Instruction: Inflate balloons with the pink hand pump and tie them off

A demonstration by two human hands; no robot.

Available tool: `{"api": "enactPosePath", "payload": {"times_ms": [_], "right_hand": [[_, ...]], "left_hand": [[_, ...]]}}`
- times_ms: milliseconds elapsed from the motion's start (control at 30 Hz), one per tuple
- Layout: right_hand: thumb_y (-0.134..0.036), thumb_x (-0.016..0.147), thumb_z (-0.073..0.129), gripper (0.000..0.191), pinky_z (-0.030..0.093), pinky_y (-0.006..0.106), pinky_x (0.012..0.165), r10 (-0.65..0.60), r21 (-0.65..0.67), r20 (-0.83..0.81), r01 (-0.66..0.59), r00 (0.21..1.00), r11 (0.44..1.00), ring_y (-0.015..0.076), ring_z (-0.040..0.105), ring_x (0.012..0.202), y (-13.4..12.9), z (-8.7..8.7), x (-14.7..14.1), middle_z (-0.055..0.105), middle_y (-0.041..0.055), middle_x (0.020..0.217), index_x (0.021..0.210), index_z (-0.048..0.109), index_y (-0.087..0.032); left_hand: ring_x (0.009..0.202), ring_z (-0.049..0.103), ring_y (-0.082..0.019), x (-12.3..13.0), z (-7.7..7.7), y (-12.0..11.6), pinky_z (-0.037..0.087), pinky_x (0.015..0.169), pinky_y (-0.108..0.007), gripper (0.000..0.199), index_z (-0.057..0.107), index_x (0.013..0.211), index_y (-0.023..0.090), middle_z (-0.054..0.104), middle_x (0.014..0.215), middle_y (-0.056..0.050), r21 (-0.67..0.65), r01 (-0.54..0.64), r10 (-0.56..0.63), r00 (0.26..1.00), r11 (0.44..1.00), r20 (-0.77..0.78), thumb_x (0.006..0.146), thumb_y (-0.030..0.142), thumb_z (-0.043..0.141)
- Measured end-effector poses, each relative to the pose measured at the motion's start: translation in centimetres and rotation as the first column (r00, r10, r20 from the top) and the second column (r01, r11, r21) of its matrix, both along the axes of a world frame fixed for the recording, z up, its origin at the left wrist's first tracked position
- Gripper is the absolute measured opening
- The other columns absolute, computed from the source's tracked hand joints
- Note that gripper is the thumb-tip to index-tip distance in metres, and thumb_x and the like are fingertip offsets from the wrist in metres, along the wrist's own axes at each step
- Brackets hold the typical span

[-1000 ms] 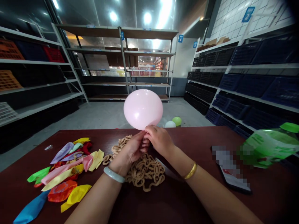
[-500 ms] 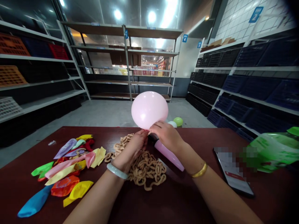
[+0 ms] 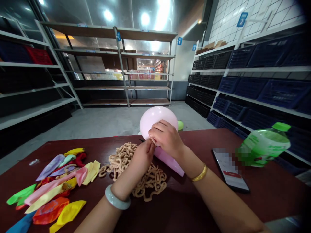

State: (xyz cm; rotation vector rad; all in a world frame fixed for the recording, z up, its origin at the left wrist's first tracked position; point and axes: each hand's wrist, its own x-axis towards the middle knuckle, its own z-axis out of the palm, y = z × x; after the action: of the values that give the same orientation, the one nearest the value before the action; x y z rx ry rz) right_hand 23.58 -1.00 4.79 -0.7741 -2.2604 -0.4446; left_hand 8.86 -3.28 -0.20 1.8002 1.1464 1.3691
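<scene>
A pale pink inflated balloon (image 3: pixel 155 113) stands just beyond my hands, its lower part covered by them. The fingers of my left hand (image 3: pixel 143 154) pinch at the balloon's neck. Pressed against them, my right hand (image 3: pixel 167 136) is also closed at the neck. The knot or opening itself is hidden by the fingers. Beneath my right hand lies a pink, tapered, pump-like tube (image 3: pixel 170 160), partly covered. A heap of tan, curly, cord-like strands (image 3: pixel 152 181) spreads under and around my left hand.
Uninflated balloons (image 3: pixel 51 210) in several colours lie at the table's left. On the right are a phone (image 3: pixel 230 171) and a green-capped bottle (image 3: pixel 264 145). A green balloon (image 3: pixel 180 125) shows beyond the far edge. Shelves (image 3: pixel 145 55) with crates (image 3: pixel 250 87) stand behind.
The balloon has dropped lower, and my right hand now covers more of its front. Both hands have drawn closer together at the neck. The view has turned a little to the right.
</scene>
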Motion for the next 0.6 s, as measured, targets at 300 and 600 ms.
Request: {"api": "enactPosePath", "payload": {"times_ms": [300,600], "right_hand": [[-0.019,0.096,0.053,0.02,0.04,0.035,0.079,0.04,-0.035,0.035,-0.039,0.999,0.999,0.0213,0.056,0.087,0.3,-0.5,-0.5,0.069,0.0049,0.085,0.086,0.071,-0.02],[-0.019,0.09,0.064,0.007,0.042,0.031,0.065,-0.175,-0.409,-0.155,0.098,0.972,0.907,0.0204,0.062,0.074,1.1,1.7,-2.1,0.072,0.0056,0.081,0.088,0.071,-0.02]], "left_hand": [[0.059,0.043,-0.018,1.5,-0.3,-0.1,0.034,0.061,-0.028,0.021,0.062,0.056,0.02,0.056,0.059,-0.003,-0.172,0.076,-0.036,0.974,0.982,0.226,0.071,0.007,0.067],[0.063,0.049,-0.016,1.1,-2.9,1.3,0.038,0.061,-0.027,0.017,0.062,0.068,0.019,0.059,0.066,-0.003,-0.118,0.039,-0.02,0.987,0.992,0.16,0.08,0.032,0.064]]}}
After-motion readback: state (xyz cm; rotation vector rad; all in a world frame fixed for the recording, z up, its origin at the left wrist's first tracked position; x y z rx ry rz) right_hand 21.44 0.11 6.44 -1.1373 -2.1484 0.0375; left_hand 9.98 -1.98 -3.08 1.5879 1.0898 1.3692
